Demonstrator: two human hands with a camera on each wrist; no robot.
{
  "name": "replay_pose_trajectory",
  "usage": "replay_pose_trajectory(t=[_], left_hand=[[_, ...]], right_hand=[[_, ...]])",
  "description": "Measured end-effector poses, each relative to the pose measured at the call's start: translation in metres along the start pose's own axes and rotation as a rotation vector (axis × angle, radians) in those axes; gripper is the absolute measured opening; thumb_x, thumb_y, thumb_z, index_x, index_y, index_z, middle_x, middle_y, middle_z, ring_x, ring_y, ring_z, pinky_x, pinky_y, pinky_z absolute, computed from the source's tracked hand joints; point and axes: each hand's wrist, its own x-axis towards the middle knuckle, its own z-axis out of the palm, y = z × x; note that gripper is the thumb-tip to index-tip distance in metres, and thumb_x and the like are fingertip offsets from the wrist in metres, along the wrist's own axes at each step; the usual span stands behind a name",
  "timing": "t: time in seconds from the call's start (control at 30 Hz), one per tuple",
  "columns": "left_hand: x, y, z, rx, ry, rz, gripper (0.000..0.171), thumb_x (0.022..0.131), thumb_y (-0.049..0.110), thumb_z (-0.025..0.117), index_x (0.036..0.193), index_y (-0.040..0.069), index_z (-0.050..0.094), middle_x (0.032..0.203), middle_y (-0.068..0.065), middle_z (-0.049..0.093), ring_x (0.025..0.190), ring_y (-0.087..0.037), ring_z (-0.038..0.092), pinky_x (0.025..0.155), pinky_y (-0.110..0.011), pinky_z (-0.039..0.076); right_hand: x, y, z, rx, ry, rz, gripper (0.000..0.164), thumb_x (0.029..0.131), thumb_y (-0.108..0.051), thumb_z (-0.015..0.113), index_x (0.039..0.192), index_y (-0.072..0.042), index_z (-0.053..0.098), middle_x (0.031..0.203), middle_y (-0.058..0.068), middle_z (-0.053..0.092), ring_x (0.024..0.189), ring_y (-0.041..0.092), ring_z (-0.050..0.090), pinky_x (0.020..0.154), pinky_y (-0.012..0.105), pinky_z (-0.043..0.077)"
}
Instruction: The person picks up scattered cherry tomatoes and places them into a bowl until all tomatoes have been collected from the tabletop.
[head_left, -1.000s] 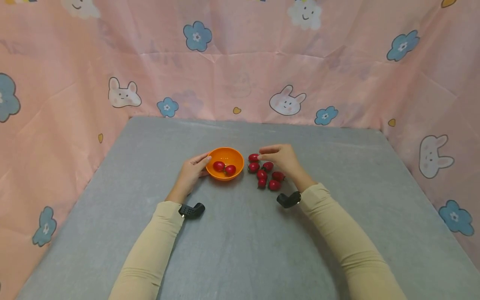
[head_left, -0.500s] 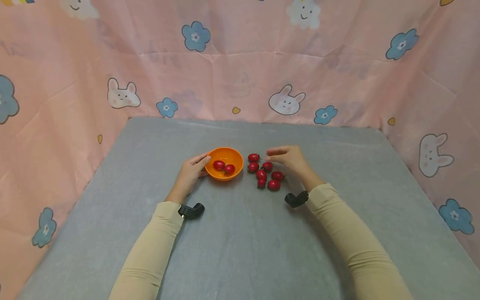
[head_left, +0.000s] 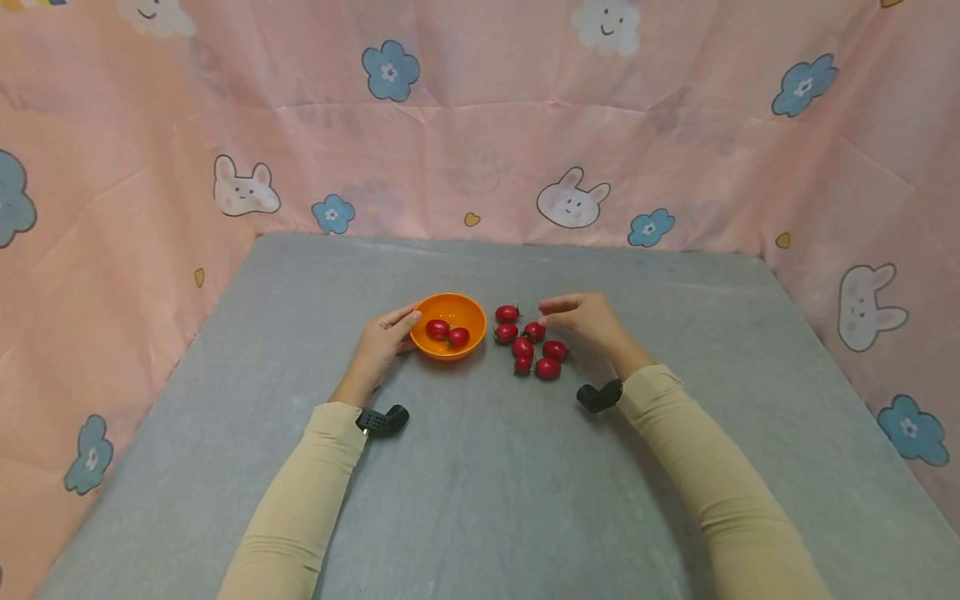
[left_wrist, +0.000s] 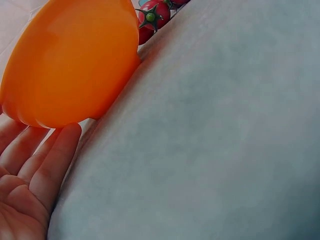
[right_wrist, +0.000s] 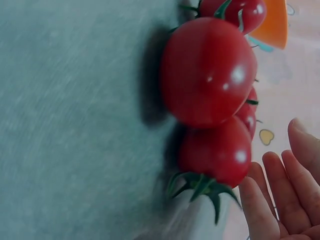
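Observation:
An orange bowl point(head_left: 450, 350) holds two cherry tomatoes point(head_left: 457, 337). My left hand point(head_left: 377, 348) holds it at its left side, thumb at the rim; in the left wrist view its fingers point(left_wrist: 57, 165) lie against the outer wall point(left_wrist: 75, 60). Several more red cherry tomatoes point(head_left: 522, 348) with green stems lie in a loose group right of the bowl. Just above the group's right side is my right hand point(head_left: 592, 323), holding nothing, thumb and fingers apart. In the right wrist view, two tomatoes point(right_wrist: 210, 72) look large, left of that hand's fingers point(right_wrist: 282, 195).
A grey cloth-like surface point(head_left: 480, 483) covers the table. Behind and at both sides hangs a pink curtain point(head_left: 480, 150) with bunnies, flowers and clouds. Each wrist carries a black device point(head_left: 382, 422) below the beige sleeve point(head_left: 300, 500).
My right hand has moved right, from beside the farthest tomato to above the group's right side. My left hand and the bowl have stayed in place, and both tomatoes remain inside it.

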Motion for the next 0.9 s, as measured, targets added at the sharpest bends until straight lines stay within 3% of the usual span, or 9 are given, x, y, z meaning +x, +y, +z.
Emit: replay_pose_trajectory(t=[0.47,0.7,0.9], left_hand=[[0.0,-0.001,0.0,0.019,0.004,-0.012,0.045,0.101,0.03,0.059,0.14,0.008,0.057,0.146,-0.009,0.055,0.124,-0.023,0.057,0.084,-0.021,0.058],[0.001,-0.001,-0.001,0.014,0.009,-0.013,0.045,0.101,0.029,0.059,0.141,0.008,0.057,0.146,-0.009,0.055,0.122,-0.022,0.057,0.082,-0.02,0.058],[0.001,-0.001,0.0,0.021,0.013,-0.013,0.046,0.101,0.03,0.059,0.14,0.008,0.057,0.147,-0.009,0.055,0.123,-0.022,0.058,0.083,-0.021,0.058]], right_hand=[[0.002,0.007,0.001,-0.01,-0.054,0.044,0.043,0.088,-0.021,0.076,0.127,-0.005,0.067,0.134,0.015,0.065,0.131,0.029,0.052,0.113,0.045,0.042],[0.003,0.008,0.004,-0.025,-0.069,0.106,0.046,0.088,-0.028,0.077,0.129,-0.012,0.067,0.141,0.011,0.059,0.134,0.028,0.046,0.117,0.047,0.037],[0.006,0.011,0.008,-0.016,-0.075,0.096,0.045,0.087,-0.026,0.078,0.128,-0.011,0.068,0.14,0.011,0.06,0.134,0.028,0.046,0.118,0.048,0.035]])
